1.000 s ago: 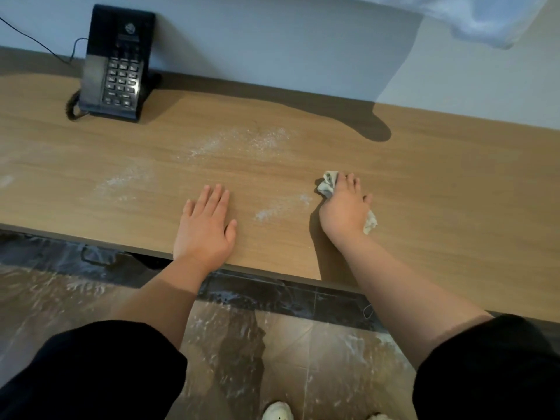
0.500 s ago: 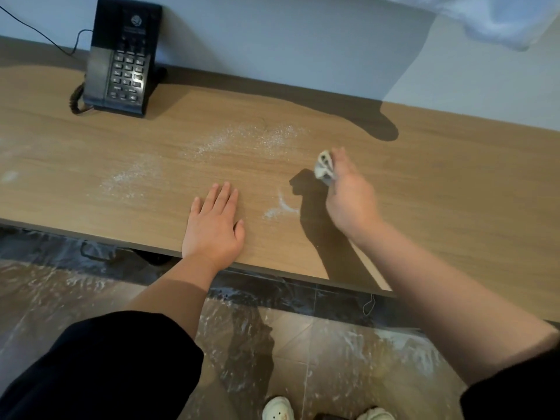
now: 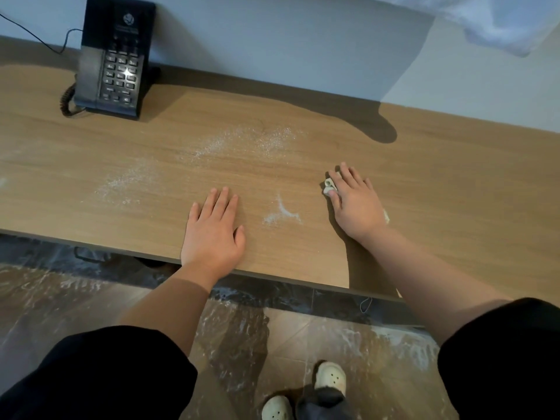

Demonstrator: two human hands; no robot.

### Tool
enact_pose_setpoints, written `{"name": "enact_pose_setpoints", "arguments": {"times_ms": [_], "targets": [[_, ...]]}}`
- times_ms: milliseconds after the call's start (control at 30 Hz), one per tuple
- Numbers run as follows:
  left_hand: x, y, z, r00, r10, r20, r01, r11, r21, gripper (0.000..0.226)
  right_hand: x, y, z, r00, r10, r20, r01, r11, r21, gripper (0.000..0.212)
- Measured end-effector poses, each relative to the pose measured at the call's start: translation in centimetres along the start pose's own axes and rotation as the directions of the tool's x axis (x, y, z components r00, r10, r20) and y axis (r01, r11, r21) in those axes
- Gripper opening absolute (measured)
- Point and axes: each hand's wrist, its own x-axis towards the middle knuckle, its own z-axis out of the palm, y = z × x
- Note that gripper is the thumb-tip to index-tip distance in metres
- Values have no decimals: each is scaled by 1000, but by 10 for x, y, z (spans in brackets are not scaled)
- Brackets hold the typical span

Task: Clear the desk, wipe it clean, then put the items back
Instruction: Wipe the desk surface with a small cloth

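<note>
**Q:** The hands, left to right?

**A:** The left hand (image 3: 212, 234) lies flat and palm down near the front edge of the counter (image 3: 454, 177), fingers straight and close together, holding nothing. The right hand (image 3: 356, 204) lies palm down with its fingers spread, pressing a small pale cloth (image 3: 330, 185) onto the counter. The cloth shows beside the thumb and again at the outer side of the palm (the rest is covered).

**Q:** And the counter surface?

**A:** At the far left rear, a black telephone (image 3: 113, 56) stands against the wall. White powder (image 3: 242, 142) lies in scattered patches between the telephone and the hands. A smaller streaked patch (image 3: 280, 215) sits between the two hands, touching neither.

**Q:** Below the counter?

**A:** A marbled floor (image 3: 60, 298) streaked with white, and two pale shoes (image 3: 330, 378).
</note>
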Motion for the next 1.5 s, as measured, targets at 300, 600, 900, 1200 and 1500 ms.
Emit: {"name": "enact_pose_setpoints", "arguments": {"times_ms": [300, 600, 900, 1200, 1500], "targets": [[0, 0, -1, 999, -7, 36, 7, 1000, 22, 65, -18, -47, 8, 997, -38, -75, 54, 969, 241, 46], [1, 0, -2, 999, -10, 49, 9, 1000, 19, 64, 19, 29, -16, 926, 363, -106, -322, 904, 283, 46], [1, 0, -2, 998, -7, 60, 7, 1000, -4, 63, 31, 0, 1, 936, 318, -148, -288, 938, 193, 40], [-1, 0, -4, 998, 16, 65, -16, 1000, -3, 62, 25, -9, 4, 948, 293, -122, -273, 949, 156, 52], [12, -47, -19, 985, 158, 72, -160, 987, 29, 61, 8, -31, 12, 943, 284, -172, -253, 950, 182, 50]]}}
